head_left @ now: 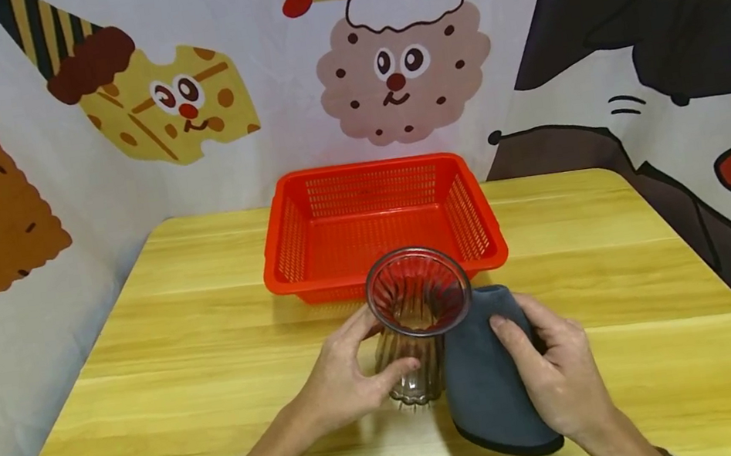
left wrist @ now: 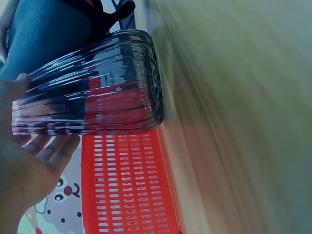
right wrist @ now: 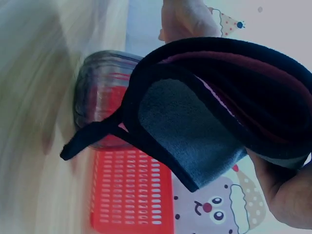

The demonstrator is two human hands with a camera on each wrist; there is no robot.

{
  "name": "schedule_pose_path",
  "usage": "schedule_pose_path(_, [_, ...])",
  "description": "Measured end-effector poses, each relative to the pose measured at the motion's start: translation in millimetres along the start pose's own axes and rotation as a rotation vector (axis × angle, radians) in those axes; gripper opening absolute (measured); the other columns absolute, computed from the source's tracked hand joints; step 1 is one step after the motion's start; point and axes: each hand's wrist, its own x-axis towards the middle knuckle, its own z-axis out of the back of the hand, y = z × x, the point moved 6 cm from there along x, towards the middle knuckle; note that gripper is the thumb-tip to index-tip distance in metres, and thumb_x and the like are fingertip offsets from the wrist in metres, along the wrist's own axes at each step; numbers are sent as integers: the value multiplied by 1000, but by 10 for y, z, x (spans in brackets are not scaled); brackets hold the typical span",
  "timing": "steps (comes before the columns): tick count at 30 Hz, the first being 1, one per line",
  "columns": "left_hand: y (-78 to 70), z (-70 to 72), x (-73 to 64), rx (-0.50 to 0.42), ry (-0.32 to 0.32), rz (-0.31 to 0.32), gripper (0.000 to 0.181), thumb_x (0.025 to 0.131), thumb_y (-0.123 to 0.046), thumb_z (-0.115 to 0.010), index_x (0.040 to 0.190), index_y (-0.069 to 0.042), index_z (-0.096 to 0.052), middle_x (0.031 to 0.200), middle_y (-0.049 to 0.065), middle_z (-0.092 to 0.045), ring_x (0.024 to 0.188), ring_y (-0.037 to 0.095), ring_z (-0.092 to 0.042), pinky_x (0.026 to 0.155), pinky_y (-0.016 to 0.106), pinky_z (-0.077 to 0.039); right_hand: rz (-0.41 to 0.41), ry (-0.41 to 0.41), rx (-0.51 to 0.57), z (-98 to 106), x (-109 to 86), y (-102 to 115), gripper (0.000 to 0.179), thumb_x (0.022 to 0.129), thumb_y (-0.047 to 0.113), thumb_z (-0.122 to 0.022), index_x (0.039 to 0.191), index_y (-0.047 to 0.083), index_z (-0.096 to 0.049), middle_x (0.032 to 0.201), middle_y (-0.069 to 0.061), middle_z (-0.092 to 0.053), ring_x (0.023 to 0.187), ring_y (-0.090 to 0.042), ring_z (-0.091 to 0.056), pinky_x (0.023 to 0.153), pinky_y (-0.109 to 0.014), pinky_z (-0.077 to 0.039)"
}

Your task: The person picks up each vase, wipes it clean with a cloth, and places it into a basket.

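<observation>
My left hand (head_left: 340, 376) grips a clear ribbed glass vase (head_left: 415, 369) around its middle, thumb on the near side. The vase stands upright with its flared mouth up; whether its base touches the table I cannot tell. In the left wrist view the vase (left wrist: 107, 87) lies between the thumb and fingers. Just right of it, my right hand (head_left: 564, 371) pinches a folded dark grey cloth (head_left: 488, 382) with black edging, thumb on top. The cloth overlaps the vase's right side in the head view. In the right wrist view the cloth (right wrist: 180, 126) shows a black loop at one corner.
A red plastic basket (head_left: 375, 246) with slotted walls sits behind the vase at the back of the wooden table (head_left: 199, 345). Nothing shows inside it. A cartoon-printed curtain (head_left: 286, 60) hangs behind and around the table.
</observation>
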Motion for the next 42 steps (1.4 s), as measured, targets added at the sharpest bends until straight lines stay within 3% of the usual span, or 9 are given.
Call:
schedule_pose_path(5, [-18,3,19,15,-9,-21,79,85,-19,-86,152,-14,-46,152,1,-47,124,20,-59,102,39,-52,34,-26,8,-21,-16,-37,26,95,-14,-57,117,-5,-69,91,-9,-73,68,-14,-71,55,-23,-60])
schedule_pose_path(11, [-19,25,51,4,-16,4,84,81,-22,-90,152,-17,-46,147,-4,-53,123,18,-60,103,37,-51,76,-64,30,-42,-23,-74,28,93,-17,-57,114,-5,-70,88,-11,-73,65,-12,-70,53,-21,-58])
schedule_pose_path(17, [-29,43,74,-16,-28,-31,83,77,-18,-92,148,-13,-50,138,2,-61,119,20,-63,98,34,-54,26,-19,-5,-71,-20,-93,23,95,-14,-57,111,-4,-69,86,-9,-73,64,-14,-70,51,-23,-59])
schedule_pose_path(24, [-23,43,76,-53,-40,-66,80,76,-13,-93,145,-9,-52,131,7,-64,121,24,-61,93,34,-57,36,-3,-69,-115,-41,-150,23,95,-12,-59,111,0,-71,90,-7,-73,68,-14,-69,55,-21,-58])
schedule_pose_path(31, [-24,70,88,52,-61,-84,81,72,-22,-96,142,-12,-56,135,0,-63,127,21,-57,98,36,-55,-40,7,-130,-141,-64,-265,21,97,-6,-62,110,7,-72,91,0,-73,70,-12,-68,57,-19,-57])
schedule_pose_path(42, [-8,70,81,43,-69,-22,85,67,-28,-98,141,-16,-59,134,-2,-59,123,19,-59,79,28,-61,-163,77,-220,-180,-88,-453,13,100,6,-63,108,11,-72,86,6,-71,72,-11,-67,60,-21,-56])
